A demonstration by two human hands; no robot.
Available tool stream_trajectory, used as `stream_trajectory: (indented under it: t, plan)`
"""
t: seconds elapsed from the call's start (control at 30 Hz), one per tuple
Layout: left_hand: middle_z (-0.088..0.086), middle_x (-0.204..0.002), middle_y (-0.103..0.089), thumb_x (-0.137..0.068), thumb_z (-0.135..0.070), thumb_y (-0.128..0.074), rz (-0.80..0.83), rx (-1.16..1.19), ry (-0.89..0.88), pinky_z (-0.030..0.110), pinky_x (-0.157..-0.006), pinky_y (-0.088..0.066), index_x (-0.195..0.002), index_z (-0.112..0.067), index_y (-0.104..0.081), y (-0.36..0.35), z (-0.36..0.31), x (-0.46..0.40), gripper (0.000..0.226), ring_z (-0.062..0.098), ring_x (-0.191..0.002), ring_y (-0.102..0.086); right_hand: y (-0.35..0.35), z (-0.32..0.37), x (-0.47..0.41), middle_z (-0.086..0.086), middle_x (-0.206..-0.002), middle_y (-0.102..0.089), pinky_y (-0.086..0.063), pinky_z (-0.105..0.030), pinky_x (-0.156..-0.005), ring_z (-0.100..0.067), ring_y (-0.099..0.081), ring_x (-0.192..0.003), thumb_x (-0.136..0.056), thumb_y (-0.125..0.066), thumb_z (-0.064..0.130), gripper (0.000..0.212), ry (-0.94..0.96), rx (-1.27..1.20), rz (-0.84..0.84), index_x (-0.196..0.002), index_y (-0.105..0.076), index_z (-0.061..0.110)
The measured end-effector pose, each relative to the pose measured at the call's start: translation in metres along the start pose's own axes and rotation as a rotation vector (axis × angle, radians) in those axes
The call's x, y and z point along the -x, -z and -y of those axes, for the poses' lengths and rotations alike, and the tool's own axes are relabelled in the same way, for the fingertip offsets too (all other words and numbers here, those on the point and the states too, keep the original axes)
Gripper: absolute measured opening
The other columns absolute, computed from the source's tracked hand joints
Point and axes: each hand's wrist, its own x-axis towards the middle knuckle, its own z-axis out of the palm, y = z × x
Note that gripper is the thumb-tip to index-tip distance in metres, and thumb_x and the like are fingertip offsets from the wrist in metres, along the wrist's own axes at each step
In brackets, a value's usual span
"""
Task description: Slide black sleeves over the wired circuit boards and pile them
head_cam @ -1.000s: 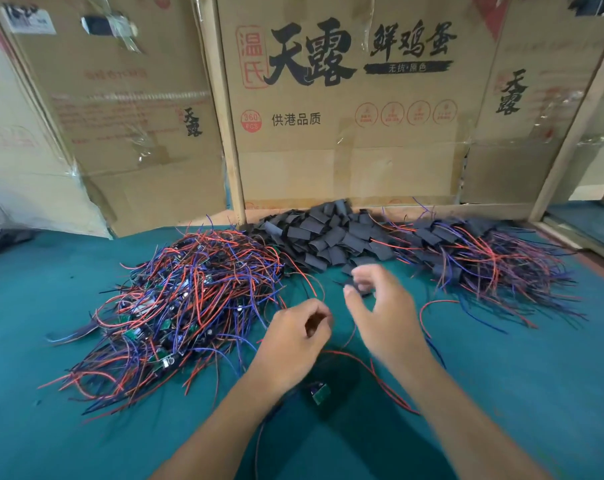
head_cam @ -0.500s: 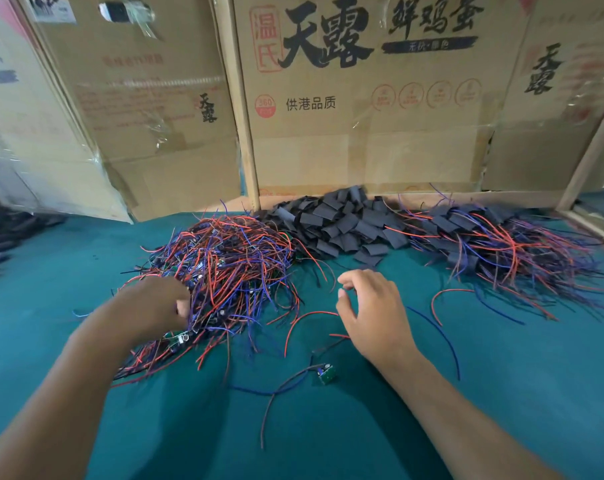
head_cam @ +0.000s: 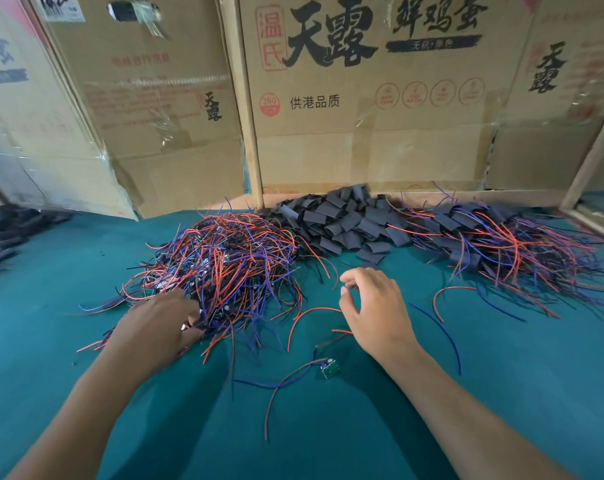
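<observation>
Unsleeved boards (head_cam: 221, 265) lie left, sleeves (head_cam: 342, 223) behind centre, sleeved pile (head_cam: 508, 244) right, 1 board (head_cam: 330, 368) nearest.

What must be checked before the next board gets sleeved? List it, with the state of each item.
1. Left hand has a board from the wire pile: cannot tell; its fingers are buried in the wires.
2. Right hand free to take a sleeve: ok, fingers relaxed, holding nothing.
3. Sleeves within reach: ok, heap lies just beyond the right hand.
4. Loose board sleeved: not ok, it lies bare on the cloth between the arms.
5. Finished pile has room: ok.
</observation>
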Motion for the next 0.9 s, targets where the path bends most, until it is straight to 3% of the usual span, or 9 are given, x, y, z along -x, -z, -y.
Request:
stream_trajectory:
  t: [0.13, 0.2, 0.33, 0.4, 0.5, 0.57, 0.67, 0.77, 0.9]
  plan:
    - [-0.007, -0.086, -0.058, -0.088, -0.035, -0.069, -0.270, 0.176, 0.004, 0.034, -0.069, -0.037, -0.078, -0.028, -0.064, 0.015, -0.011, -0.010, 0.014, 0.019, -0.081, -0.056, -0.002, -0.004, -0.001, 0.001, -0.096, -0.064, -0.042, -0.041, -0.089, -0.023, -0.058, -0.094, -0.092, -0.061, 0.014, 0.013, -0.028, -0.006, 0.005, -0.105, -0.063, 0.014]
    - [-0.011, -0.076, -0.059, -0.088, -0.035, -0.071, -0.380, 0.424, 0.025, 0.030, -0.061, -0.039, -0.072, -0.031, -0.062, 0.028, -0.018, -0.016, 0.020, 0.005, -0.068, -0.053, -0.003, -0.006, -0.002, 0.002, -0.096, -0.064, -0.042, -0.040, -0.089, -0.022, -0.058, -0.093, -0.093, -0.060, 0.016, 0.013, -0.035, -0.012, 0.004, -0.105, -0.063, 0.015]
    - [-0.014, -0.060, -0.060, -0.088, -0.038, -0.072, -0.478, 0.967, -0.005, 0.010, -0.053, -0.037, -0.074, -0.022, -0.065, 0.055, -0.049, -0.027, 0.023, 0.000, -0.051, -0.048, -0.004, -0.007, -0.002, 0.004, -0.094, -0.064, -0.041, -0.040, -0.089, -0.022, -0.058, -0.092, -0.093, -0.059, 0.016, 0.012, -0.052, -0.030, 0.012, -0.104, -0.062, 0.016]
    - [-0.003, -0.071, -0.069, -0.086, -0.035, -0.072, -0.394, 1.325, -0.042, 0.021, -0.065, -0.046, -0.077, -0.017, -0.065, 0.062, -0.075, -0.032, 0.020, 0.007, -0.061, -0.055, -0.004, -0.008, -0.001, 0.004, -0.094, -0.064, -0.041, -0.040, -0.089, -0.021, -0.057, -0.091, -0.093, -0.058, 0.016, 0.011, -0.055, -0.028, 0.013, -0.104, -0.062, 0.016]
    - [0.009, -0.080, -0.071, -0.084, -0.025, -0.068, -0.181, 1.754, -0.095, 0.030, -0.065, -0.050, -0.091, -0.006, -0.063, 0.054, -0.114, -0.038, 0.020, 0.019, -0.067, -0.062, -0.005, -0.010, -0.001, 0.002, -0.095, -0.064, -0.040, -0.039, -0.088, -0.022, -0.057, -0.092, -0.093, -0.058, 0.016, 0.011, -0.064, -0.031, 0.005, -0.103, -0.062, 0.015]
    - [0.010, -0.085, -0.073, -0.086, -0.023, -0.064, -0.107, 1.844, -0.107, 0.029, -0.068, -0.053, -0.100, -0.002, -0.063, 0.042, -0.131, -0.042, 0.026, 0.021, -0.071, -0.066, -0.005, -0.012, -0.002, 0.002, -0.096, -0.064, -0.039, -0.038, -0.089, -0.021, -0.057, -0.092, -0.094, -0.056, 0.017, 0.010, -0.076, -0.039, -0.003, -0.103, -0.062, 0.016]
    - [0.017, -0.095, -0.074, -0.088, -0.021, -0.061, -0.087, 1.999, -0.134, 0.031, -0.082, -0.057, -0.100, -0.010, -0.070, 0.024, -0.142, -0.042, 0.019, 0.028, -0.088, -0.071, -0.005, -0.014, -0.003, 0.002, -0.096, -0.064, -0.041, -0.038, -0.089, -0.021, -0.057, -0.093, -0.094, -0.057, 0.015, 0.008, -0.086, -0.074, -0.029, -0.100, -0.062, 0.016]
    - [0.017, -0.098, -0.074, -0.089, -0.021, -0.063, -0.078, 2.088, -0.140, 0.029, -0.083, -0.056, -0.111, -0.010, -0.070, 0.012, -0.143, -0.043, 0.026, 0.030, -0.096, -0.072, -0.006, -0.016, -0.004, 0.004, -0.092, -0.064, -0.045, -0.040, -0.086, -0.019, -0.057, -0.090, -0.093, -0.057, 0.011, 0.008, -0.103, -0.181, -0.067, -0.096, -0.063, 0.016]
    - [0.016, -0.099, -0.074, -0.084, -0.027, -0.069, -0.082, 2.143, -0.136, 0.031, -0.084, -0.055, -0.106, -0.015, -0.074, 0.006, -0.139, -0.045, 0.026, 0.028, -0.096, -0.071, -0.006, -0.021, -0.005, 0.011, -0.088, -0.064, -0.044, -0.027, -0.081, -0.009, -0.057, -0.086, -0.092, -0.057, 0.009, 0.013, -0.164, -0.297, -0.116, -0.092, -0.063, 0.020]
